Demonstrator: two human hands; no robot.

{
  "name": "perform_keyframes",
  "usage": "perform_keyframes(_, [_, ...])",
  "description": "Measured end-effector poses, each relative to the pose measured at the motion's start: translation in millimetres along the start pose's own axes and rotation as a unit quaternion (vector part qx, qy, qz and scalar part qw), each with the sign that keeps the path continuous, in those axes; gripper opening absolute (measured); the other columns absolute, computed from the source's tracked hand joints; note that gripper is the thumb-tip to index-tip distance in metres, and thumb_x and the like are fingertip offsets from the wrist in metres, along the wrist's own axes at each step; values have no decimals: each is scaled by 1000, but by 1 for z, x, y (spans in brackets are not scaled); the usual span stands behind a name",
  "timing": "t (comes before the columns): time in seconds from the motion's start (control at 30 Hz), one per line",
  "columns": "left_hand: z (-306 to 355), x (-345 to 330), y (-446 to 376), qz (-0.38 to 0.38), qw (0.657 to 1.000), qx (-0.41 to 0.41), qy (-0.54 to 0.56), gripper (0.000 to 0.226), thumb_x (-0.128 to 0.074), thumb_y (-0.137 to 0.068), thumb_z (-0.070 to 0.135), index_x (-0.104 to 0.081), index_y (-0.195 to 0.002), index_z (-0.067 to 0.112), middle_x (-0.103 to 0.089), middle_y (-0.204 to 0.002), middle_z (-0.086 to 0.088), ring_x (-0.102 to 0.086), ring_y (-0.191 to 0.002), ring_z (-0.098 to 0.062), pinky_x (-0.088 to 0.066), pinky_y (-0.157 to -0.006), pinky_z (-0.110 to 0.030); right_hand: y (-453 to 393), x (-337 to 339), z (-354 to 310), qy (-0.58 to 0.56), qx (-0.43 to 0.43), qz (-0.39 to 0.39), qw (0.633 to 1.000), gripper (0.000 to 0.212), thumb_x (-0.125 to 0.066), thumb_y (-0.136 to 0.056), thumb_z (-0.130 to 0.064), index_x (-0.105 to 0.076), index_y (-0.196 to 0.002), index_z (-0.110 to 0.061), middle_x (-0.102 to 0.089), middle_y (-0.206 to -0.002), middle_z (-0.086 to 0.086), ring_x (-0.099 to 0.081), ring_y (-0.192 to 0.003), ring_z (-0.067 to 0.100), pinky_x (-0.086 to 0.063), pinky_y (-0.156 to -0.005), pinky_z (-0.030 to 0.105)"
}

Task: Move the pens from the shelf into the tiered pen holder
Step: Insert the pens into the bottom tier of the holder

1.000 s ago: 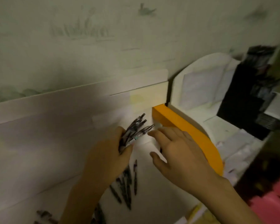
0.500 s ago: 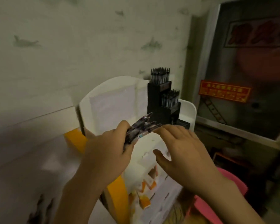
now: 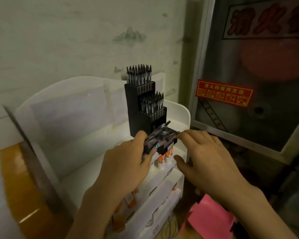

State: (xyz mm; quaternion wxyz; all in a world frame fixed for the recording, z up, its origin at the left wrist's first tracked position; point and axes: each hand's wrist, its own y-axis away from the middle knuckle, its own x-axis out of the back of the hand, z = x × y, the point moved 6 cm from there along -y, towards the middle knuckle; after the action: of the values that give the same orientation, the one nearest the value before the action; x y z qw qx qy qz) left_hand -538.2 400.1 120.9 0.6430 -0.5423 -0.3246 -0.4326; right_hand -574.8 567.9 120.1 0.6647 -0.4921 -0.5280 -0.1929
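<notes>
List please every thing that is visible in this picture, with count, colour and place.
tiered pen holder: one, black, stepped, on the white rack at centre
pens in holder: many, dark, upright in the top two tiers
bundle of pens: several, dark, in the left hand, in front of the holder's low tier
white rack: one, white, against the wall
small bottles: a few, white and orange, on the rack below the hands
red sign: one, red with yellow print, on the panel at right
pink object: one, pink, lower right
orange object: one, orange, lower left
left hand: grips the bundle
right hand: fingers straight, at the bundle's tips
</notes>
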Motion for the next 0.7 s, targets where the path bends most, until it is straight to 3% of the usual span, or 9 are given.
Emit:
perform_keyframes(0.07, [3,-15,-18,-2,1000,4,1,25,-42,-97,52,-38,-114,34,-55,-81,14,-52,-64,-5,-48,-57,-20,-13,-11,14,-4,2,-2,1000,53,-69,-79,-45,-54,-126,-25,-62,-123,-3,-58,-112,23,-49,-89,40])
perform_keyframes(0.2, [3,-47,-59,-11,999,17,36,26,-45,-97,49,-39,-117,33,-48,-79,15,-47,-61,-8,-30,-50,-13,-51,-38,43,1,8,-8,1000,51,-71,-78,-43,-56,-123,-23,-63,-121,-1,-59,-108,25,-49,-87,39])
perform_keyframes(0.3, [-4,-72,-92,-12,998,27,59,23,-46,-96,49,-39,-112,34,-43,-69,15,-45,-56,-4,-27,-50,-13,-87,-60,61,-9,17,-14,1000,48,-67,-82,-42,-57,-125,-22,-62,-124,0,-58,-111,25,-48,-89,40])
perform_keyframes(0.7, [-38,-134,-194,-28,986,114,117,21,-41,-95,55,-39,-106,37,-53,-74,15,-54,-65,-2,-33,-52,-14,-208,-129,104,-97,56,-66,992,52,-58,-89,-45,-43,-137,-35,-52,-137,-12,-48,-126,15,-40,-104,34])
